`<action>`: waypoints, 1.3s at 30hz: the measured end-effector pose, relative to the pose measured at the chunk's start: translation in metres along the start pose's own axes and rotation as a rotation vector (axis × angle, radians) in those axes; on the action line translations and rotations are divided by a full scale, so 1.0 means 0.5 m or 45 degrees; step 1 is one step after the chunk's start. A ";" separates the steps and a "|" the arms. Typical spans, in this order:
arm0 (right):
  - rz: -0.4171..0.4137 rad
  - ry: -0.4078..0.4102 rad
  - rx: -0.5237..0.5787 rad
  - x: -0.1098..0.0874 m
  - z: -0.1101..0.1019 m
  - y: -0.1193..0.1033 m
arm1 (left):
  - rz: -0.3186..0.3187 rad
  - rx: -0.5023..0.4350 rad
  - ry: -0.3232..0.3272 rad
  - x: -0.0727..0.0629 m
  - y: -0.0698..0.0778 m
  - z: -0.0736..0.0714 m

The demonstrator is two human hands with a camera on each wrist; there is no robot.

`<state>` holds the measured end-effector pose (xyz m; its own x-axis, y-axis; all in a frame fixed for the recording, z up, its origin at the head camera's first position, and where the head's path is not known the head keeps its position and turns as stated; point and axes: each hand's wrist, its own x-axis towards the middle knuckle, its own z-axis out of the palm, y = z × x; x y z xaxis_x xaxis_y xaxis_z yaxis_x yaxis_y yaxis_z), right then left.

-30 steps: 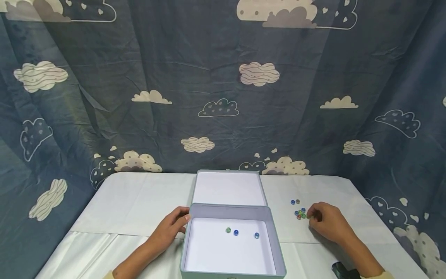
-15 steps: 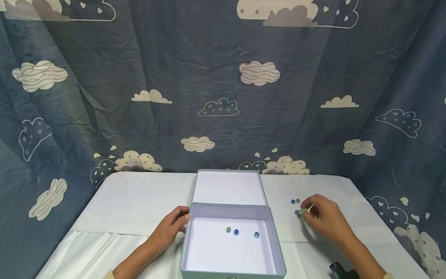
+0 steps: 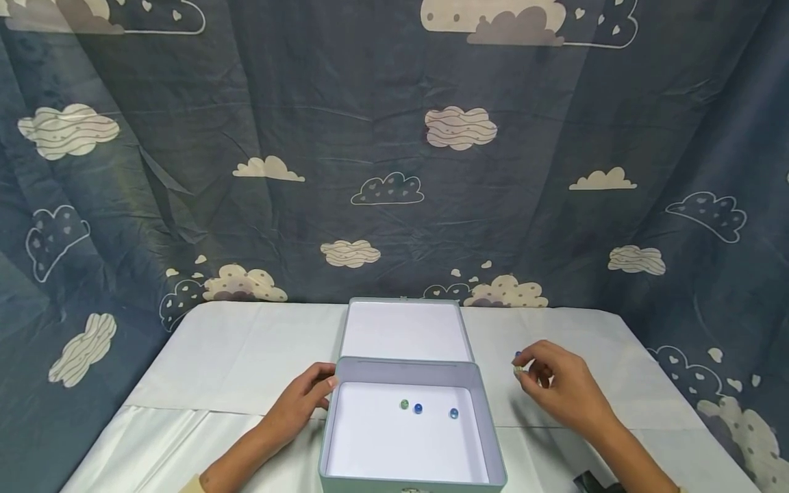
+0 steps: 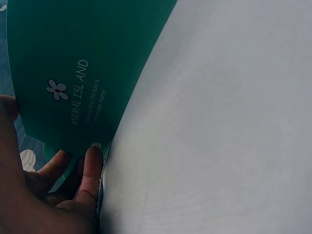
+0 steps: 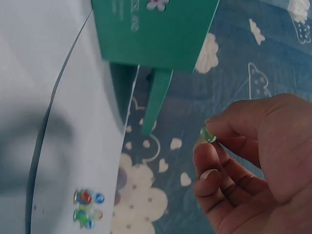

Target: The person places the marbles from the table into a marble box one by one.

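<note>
Between thumb and forefinger, my right hand (image 3: 564,383) pinches a clear glass marble with a green-yellow swirl (image 5: 208,136), raised above the cloth. My left hand (image 3: 298,400) grips the back left corner of an open green tin box (image 3: 498,441); in the left wrist view its fingers (image 4: 91,170) lie against the green outer wall. On the box's white floor rest a green marble (image 3: 404,405) and two blue marbles, one near the middle and one further right (image 3: 454,413). Several loose marbles (image 5: 87,209) lie on the cloth, mostly hidden behind my right hand in the head view.
The box's lid (image 3: 403,332) lies folded back behind it. A white cloth (image 3: 246,342) covers the table, and a dark cloud-print curtain (image 3: 345,109) hangs behind. A black object (image 3: 594,483) sits under my right forearm.
My right hand has taken a marble from the loose group, lifted it and moved left toward the box. The left hand and the marbles in the box stay put.
</note>
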<state>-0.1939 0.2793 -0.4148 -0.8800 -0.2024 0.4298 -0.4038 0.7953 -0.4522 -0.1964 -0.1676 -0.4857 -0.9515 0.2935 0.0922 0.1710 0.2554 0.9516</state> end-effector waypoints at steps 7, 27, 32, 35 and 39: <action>-0.061 -0.030 0.068 0.003 0.017 -0.037 | -0.005 0.005 0.001 -0.001 0.004 0.000; -0.103 -0.275 0.110 0.015 0.070 -0.099 | -0.005 -0.002 -0.021 0.006 -0.004 0.001; -0.111 -0.304 0.104 0.015 0.072 -0.100 | -0.002 -0.006 -0.013 0.006 -0.003 0.000; -0.099 -0.319 0.095 0.014 0.074 -0.101 | -0.011 -0.010 -0.012 0.005 -0.004 0.001; -0.094 -0.288 0.094 0.015 0.073 -0.101 | -0.020 -0.004 -0.007 0.003 -0.004 0.001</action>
<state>-0.1892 0.2168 -0.4174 -0.8777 -0.3877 0.2817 -0.4789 0.7313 -0.4857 -0.1980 -0.1671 -0.4875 -0.9526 0.2947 0.0755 0.1551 0.2570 0.9539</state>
